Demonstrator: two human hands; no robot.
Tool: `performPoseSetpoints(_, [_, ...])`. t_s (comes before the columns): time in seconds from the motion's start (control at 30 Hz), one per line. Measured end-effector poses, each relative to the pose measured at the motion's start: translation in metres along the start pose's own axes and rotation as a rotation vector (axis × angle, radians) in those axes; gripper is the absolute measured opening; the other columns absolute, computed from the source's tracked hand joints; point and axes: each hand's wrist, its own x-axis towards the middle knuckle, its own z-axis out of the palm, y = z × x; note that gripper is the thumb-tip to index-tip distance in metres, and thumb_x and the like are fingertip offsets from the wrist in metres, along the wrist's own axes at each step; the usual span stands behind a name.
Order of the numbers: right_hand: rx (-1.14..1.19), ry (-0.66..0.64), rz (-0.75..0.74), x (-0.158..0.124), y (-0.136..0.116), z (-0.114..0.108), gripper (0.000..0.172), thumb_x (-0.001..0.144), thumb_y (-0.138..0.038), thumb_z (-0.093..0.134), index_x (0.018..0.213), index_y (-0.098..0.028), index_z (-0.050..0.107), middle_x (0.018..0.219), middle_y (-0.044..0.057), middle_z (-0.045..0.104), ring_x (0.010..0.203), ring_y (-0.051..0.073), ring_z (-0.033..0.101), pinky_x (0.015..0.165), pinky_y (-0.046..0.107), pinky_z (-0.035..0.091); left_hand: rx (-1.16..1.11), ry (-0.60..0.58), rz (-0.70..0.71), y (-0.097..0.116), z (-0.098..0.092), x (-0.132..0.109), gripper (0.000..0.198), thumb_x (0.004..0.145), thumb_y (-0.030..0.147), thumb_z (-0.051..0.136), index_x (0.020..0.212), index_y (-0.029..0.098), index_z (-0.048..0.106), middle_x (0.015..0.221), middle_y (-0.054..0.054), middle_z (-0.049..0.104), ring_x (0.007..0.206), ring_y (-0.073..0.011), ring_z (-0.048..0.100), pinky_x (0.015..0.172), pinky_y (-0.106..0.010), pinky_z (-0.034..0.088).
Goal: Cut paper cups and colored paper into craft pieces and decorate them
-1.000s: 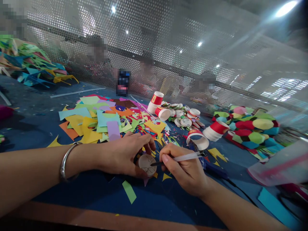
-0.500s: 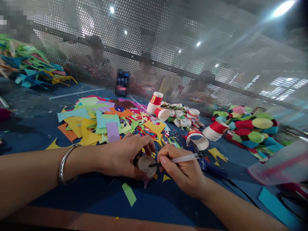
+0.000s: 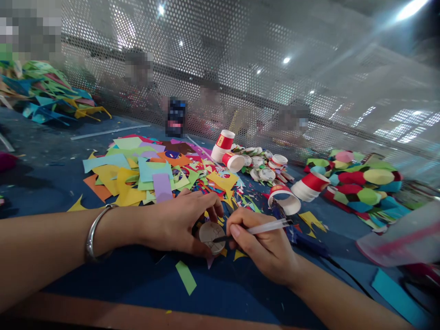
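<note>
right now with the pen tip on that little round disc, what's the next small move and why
Probably a short pen stroke across the disc: the tip sits on its face, where a few drawn lines show, the right hand grips the pen, and the left hand steadies the disc at its rim.

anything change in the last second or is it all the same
Little. The right hand edged its pen a touch leftward over the round disc. Nothing was taken up or let go: the left hand still pins the disc, and the paper scraps and cups lie as before.
</note>
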Motion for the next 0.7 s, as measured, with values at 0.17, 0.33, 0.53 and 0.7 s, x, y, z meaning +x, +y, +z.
performPoseSetpoints(0.17, [-0.005, 0.033, 0.032, 0.0001, 0.0009, 0.0002, 0.022, 0.098, -0.020, 0.040, 0.082, -0.018, 0.055, 0.068, -0.001, 0.055, 0.055, 0.010, 0.053, 0.050, 0.024, 0.040, -0.011, 0.009, -0.003, -0.0009, 0.0005, 0.0000, 0.057, 0.068, 0.047, 0.078, 0.113, 0.022, 0.055, 0.111, -0.004, 0.063, 0.101, -0.0250, 0.055, 0.087, -0.038, 0.035])
performPoseSetpoints(0.33, [-0.035, 0.014, 0.025, 0.0015, 0.0026, 0.0014, 0.022, 0.098, -0.019, 0.042, 0.081, -0.018, 0.056, 0.066, 0.000, 0.056, 0.057, 0.011, 0.053, 0.052, 0.025, 0.040, 0.010, 0.001, -0.008, 0.0008, -0.0006, 0.0002, 0.053, 0.069, 0.047, 0.077, 0.110, 0.022, 0.056, 0.110, -0.005, 0.063, 0.100, -0.0256, 0.056, 0.087, -0.038, 0.036])
performPoseSetpoints(0.53, [-0.030, 0.018, 0.029, 0.0011, 0.0041, 0.0007, 0.022, 0.099, -0.020, 0.040, 0.081, -0.019, 0.055, 0.067, -0.001, 0.056, 0.056, 0.011, 0.053, 0.051, 0.025, 0.040, 0.013, 0.009, -0.018, 0.0006, 0.0000, 0.0012, 0.056, 0.066, 0.046, 0.078, 0.110, 0.021, 0.055, 0.109, -0.005, 0.063, 0.100, -0.0261, 0.055, 0.087, -0.039, 0.036])
performPoseSetpoints(0.7, [-0.024, 0.033, 0.035, 0.0002, 0.0048, -0.0009, 0.023, 0.098, -0.021, 0.040, 0.080, -0.019, 0.054, 0.066, -0.001, 0.055, 0.056, 0.012, 0.052, 0.051, 0.025, 0.040, 0.001, 0.014, -0.013, -0.0011, 0.0010, 0.0025, 0.055, 0.067, 0.046, 0.078, 0.110, 0.021, 0.055, 0.110, -0.005, 0.064, 0.099, -0.0260, 0.057, 0.086, -0.039, 0.037])
